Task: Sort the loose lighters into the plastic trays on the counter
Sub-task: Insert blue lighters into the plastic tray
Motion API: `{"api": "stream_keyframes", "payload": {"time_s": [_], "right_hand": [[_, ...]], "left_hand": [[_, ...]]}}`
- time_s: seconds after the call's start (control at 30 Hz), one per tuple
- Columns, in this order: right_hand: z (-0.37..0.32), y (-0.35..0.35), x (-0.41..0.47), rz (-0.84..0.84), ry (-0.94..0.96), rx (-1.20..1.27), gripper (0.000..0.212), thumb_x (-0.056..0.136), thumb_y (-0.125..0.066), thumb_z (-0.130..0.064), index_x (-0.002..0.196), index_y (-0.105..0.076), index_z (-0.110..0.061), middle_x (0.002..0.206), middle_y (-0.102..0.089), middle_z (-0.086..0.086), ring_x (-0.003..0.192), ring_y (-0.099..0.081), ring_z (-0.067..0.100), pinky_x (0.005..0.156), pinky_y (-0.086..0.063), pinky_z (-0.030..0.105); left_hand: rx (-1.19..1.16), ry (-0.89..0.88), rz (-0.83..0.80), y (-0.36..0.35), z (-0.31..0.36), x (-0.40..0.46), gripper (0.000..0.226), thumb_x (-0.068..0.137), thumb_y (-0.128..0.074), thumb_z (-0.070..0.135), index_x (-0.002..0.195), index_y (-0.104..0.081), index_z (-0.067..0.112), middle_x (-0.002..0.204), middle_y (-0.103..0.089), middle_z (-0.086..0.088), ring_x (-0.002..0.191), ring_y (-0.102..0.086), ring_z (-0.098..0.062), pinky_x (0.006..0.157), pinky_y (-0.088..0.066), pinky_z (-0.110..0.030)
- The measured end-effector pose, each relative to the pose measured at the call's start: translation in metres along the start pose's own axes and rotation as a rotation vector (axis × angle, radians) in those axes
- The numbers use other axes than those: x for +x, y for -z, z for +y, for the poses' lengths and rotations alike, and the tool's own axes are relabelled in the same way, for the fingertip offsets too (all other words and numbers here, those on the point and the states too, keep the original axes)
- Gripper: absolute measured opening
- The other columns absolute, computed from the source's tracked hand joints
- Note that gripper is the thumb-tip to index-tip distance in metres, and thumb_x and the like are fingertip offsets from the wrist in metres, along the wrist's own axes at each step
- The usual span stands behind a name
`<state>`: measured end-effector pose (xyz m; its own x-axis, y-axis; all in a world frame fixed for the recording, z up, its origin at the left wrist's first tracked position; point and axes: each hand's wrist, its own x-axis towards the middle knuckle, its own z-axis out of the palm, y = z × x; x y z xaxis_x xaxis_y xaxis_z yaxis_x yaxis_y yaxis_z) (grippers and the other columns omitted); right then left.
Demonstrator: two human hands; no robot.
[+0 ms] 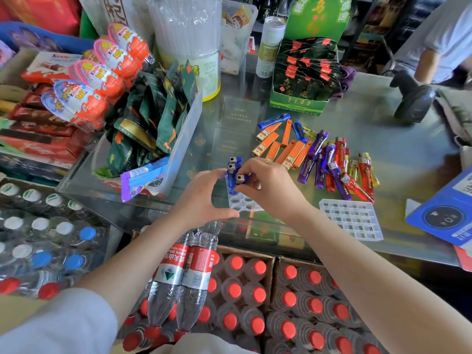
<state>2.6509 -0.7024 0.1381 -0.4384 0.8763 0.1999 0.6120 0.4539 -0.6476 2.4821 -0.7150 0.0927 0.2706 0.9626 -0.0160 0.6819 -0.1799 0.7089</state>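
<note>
Head view: two clear trays on the glass bench (398, 154). On the near tray (241, 201) stand two blue lighters (232, 175); the right hand (268, 186) pinches a third blue lighter (242, 179) beside them. The left hand (204, 198) cups that tray's left edge, fingers curved, thumb apart. Right of it lie the empty tray (352, 219) and a loose pile of lighters (319, 157), too many to count.

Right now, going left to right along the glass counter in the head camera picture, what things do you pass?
Clear bin of green snack packets → tray with blue lighters under both hands → pile of loose lighters → empty plastic tray → blue box.
</note>
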Motion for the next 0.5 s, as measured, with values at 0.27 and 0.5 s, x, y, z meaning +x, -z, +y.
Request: {"api": "stream_keyframes", "payload": {"time_s": [0.27, 0.5], "right_hand": [[0.003, -0.012, 0.007, 0.093, -0.22, 0.097, 0.017, 0.074, -0.074, -0.013, 0.084, -0.063, -0.004, 0.07, -0.061, 0.0, 0.056, -0.052, 0.005, 0.058, -0.044, 0.01], [0.035, 0.017, 0.023, 0.075, -0.288, 0.124, 0.032, 0.078, -0.068, -0.037, 0.101, -0.061, -0.016, 0.084, -0.062, -0.011, 0.071, -0.053, -0.002, 0.066, -0.043, 0.012]], "left_hand": [[0.003, -0.024, -0.017, 0.0, -0.001, 0.004, 0.081, 0.061, -0.08, 0.036, 0.13, -0.039, 0.024, 0.125, -0.047, 0.008, 0.118, -0.038, -0.007, 0.091, -0.029, -0.021], [0.016, -0.043, -0.072, 0.014, -0.008, 0.014, 0.079, 0.064, -0.078, 0.037, 0.131, -0.037, 0.025, 0.127, -0.044, 0.013, 0.118, -0.035, 0.0, 0.099, -0.028, -0.019]]}}
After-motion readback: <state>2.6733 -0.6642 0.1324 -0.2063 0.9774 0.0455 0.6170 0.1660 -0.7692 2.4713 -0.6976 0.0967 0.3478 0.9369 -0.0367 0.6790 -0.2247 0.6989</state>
